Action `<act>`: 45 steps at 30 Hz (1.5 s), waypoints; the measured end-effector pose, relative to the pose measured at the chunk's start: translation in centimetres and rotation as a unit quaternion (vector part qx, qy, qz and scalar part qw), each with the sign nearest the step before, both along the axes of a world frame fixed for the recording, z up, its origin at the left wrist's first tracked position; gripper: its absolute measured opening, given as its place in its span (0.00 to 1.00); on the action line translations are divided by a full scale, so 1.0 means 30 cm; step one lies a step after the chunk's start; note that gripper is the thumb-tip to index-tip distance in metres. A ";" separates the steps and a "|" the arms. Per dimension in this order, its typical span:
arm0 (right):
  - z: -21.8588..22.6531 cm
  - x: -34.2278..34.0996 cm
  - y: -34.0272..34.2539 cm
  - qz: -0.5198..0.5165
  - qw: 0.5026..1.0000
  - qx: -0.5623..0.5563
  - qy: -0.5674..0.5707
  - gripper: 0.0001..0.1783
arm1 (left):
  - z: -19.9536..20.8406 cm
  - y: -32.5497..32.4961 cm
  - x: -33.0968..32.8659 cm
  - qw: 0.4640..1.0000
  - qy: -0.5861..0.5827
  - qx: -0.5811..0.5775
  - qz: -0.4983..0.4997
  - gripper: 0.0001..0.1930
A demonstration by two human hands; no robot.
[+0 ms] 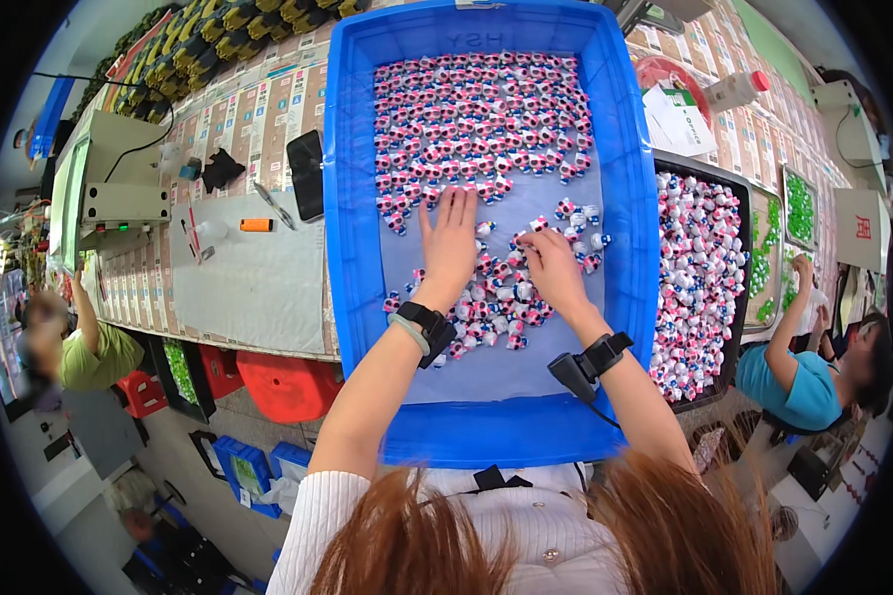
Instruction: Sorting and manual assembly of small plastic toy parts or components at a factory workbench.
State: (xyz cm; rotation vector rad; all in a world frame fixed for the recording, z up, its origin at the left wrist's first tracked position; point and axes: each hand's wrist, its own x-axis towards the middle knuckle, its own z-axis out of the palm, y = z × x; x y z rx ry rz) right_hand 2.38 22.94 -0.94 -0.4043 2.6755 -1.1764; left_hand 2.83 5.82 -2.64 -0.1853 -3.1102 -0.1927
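In the blue bin (496, 433), far rows of small figures (471, 137) seem done; a loose pile (501, 303) is left; my left hand (449, 248) lies flat, seemingly holding nothing; my right hand (558, 270) curls above this pile, whether gripping I cannot tell.

The left hand (449, 246) stretches forward, palm down — the right hand (557, 270) curls.

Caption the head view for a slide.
Left hand at the lower edge of the figurine rows, right hand at loose figurines, in a blue tray.
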 end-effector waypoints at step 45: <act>0.059 -0.249 0.119 -0.089 0.970 0.224 -0.039 0.13 | -0.021 0.186 -0.217 0.930 -0.071 0.361 -0.025 0.12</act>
